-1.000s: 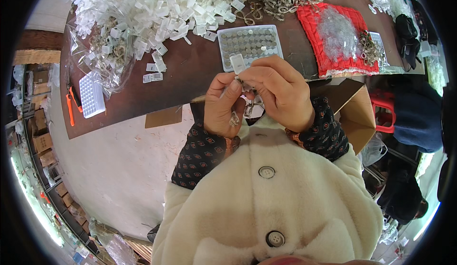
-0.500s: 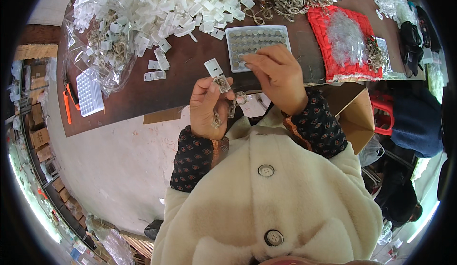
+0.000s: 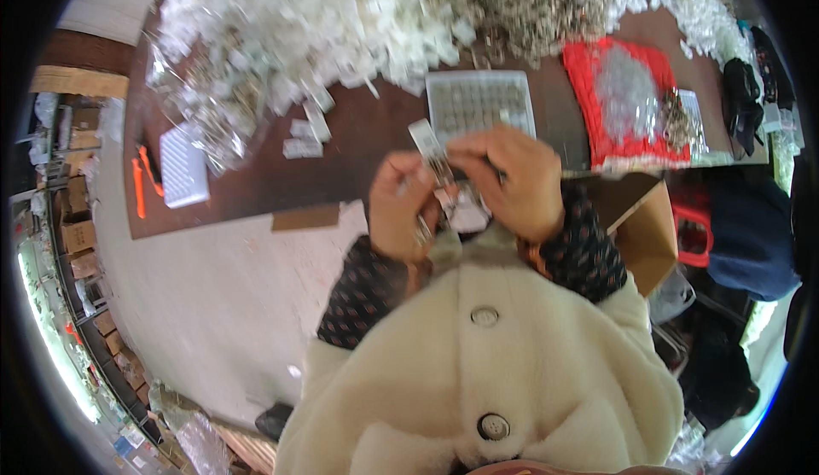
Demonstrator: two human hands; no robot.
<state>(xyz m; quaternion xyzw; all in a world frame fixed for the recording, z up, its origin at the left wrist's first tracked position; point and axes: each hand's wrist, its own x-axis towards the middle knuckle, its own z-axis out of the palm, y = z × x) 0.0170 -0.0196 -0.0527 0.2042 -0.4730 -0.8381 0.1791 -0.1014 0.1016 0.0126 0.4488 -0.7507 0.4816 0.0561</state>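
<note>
My left hand is closed on a small plastic case with an opened white lid. Its lower part looks clear, and a silvery looped cord hangs by the palm. Fingers pinched together, my right hand meets the case from the right; whatever lies between its fingertips is hidden and blurred. Just beyond the hands lies a white tray with rows of small round silvery discs. A few white cases lie apart on the brown table, left of the hands.
White plastic cases are heaped at the far side, beside a pile of looped cords. A red cloth bears clear plastic pieces. At the left are a pale dimpled tray and an orange-handled tool. A cardboard box stands at the right.
My right hand has come from over the disc tray down to the case. The left hand has shifted right with the case, and the whole view has moved and blurred.
</note>
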